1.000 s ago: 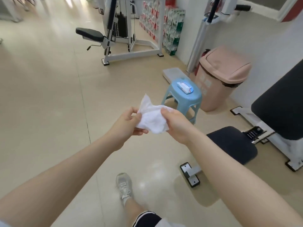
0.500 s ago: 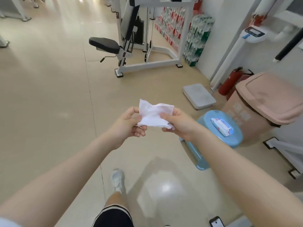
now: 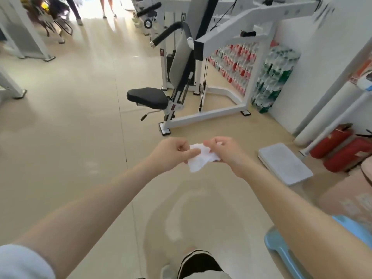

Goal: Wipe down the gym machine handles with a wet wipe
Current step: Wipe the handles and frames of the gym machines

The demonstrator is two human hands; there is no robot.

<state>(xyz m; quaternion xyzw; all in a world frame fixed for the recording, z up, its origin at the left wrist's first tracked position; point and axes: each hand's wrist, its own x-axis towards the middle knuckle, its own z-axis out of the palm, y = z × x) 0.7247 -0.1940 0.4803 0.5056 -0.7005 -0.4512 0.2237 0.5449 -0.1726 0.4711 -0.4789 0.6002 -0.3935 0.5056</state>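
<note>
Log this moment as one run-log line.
stage: approach | left hand: holds wet wipe | right hand: holds wet wipe | machine handle: ahead, untouched

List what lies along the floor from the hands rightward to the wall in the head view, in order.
left hand → wipe → right hand → white scale → red extinguishers

Glossy beige floor [image 3: 70,158] carries a white gym machine [image 3: 217,81] w/ black seat, feet flat on the tiles. Near the right wall: white flat scale [image 3: 285,164], two red extinguishers [image 3: 342,150] lying down, stacked bottle packs [image 3: 267,77] (labels too blurred), blue stool [image 3: 281,250] at bottom right.
</note>
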